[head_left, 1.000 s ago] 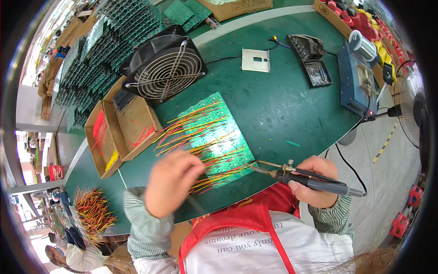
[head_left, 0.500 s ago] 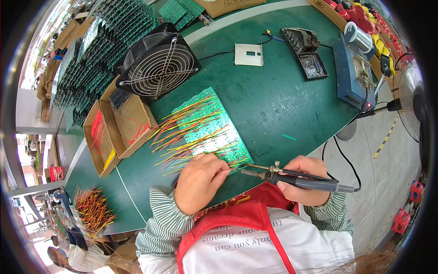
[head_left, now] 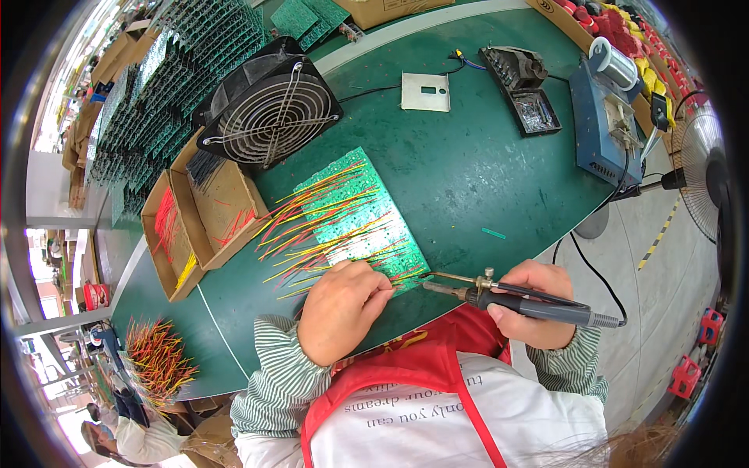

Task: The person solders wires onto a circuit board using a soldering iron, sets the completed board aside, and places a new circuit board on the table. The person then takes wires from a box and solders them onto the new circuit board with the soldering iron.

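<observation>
A green circuit board [head_left: 390,226] lies on the bench, with rows of red and yellow wires [head_left: 312,204] fanning out past its left side. My left hand [head_left: 343,310] rests over the near end of the board. Its thumb and forefinger are pinched together at the near edge; what they hold is hidden. In my right hand [head_left: 538,300] is a grey soldering iron [head_left: 538,308] with a thin solder-feed tube clamped along it. The iron's tip points left and sits just off the board's near right corner, a short gap from my left fingertips.
A black fan [head_left: 273,117] stands behind a cardboard box [head_left: 222,253] of cut wires. Stacked circuit boards [head_left: 179,78] fill the far left. A wire bundle [head_left: 160,359] lies near left. At the right are a blue soldering station [head_left: 597,125], a solder spool [head_left: 616,66] and an open black case [head_left: 530,109].
My right hand has drawn the soldering iron slightly right, so its tip has moved away from my left fingertips. My left hand stays in place.
</observation>
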`<state>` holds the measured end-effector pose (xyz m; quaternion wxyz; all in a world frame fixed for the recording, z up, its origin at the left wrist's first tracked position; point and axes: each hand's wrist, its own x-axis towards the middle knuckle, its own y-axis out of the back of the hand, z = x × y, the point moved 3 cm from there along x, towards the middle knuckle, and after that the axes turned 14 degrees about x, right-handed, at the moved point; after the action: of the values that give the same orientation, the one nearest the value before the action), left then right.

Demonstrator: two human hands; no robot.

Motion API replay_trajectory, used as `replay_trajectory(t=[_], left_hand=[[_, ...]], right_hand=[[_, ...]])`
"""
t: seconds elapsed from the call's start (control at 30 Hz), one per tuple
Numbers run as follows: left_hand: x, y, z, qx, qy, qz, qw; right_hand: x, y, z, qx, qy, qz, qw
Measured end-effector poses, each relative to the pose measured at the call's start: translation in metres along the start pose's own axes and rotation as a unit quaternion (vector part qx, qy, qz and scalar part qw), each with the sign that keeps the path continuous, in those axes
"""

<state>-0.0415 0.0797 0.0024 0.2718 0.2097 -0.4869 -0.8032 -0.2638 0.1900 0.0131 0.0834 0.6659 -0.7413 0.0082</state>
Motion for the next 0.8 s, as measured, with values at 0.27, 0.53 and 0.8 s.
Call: replay_trajectory(t=[0.27,0.53,0.8], left_hand=[[0.01,0.005,0.023,0.082,-0.029,0.067,0.994],[0.015,-0.003,0.021,0.088,-0.025,0.035,0.995],[0.021,0.001,0.025,0.147,-0.043,0.006,0.988]], right_hand=[[-0.006,0.011,-0.001,-0.013,-0.003,0.016,1.0],[-0.003,0.008,0.002,-0.013,-0.017,0.025,0.999],[-0.001,0.006,0.004,-0.014,-0.014,0.018,1.0]])
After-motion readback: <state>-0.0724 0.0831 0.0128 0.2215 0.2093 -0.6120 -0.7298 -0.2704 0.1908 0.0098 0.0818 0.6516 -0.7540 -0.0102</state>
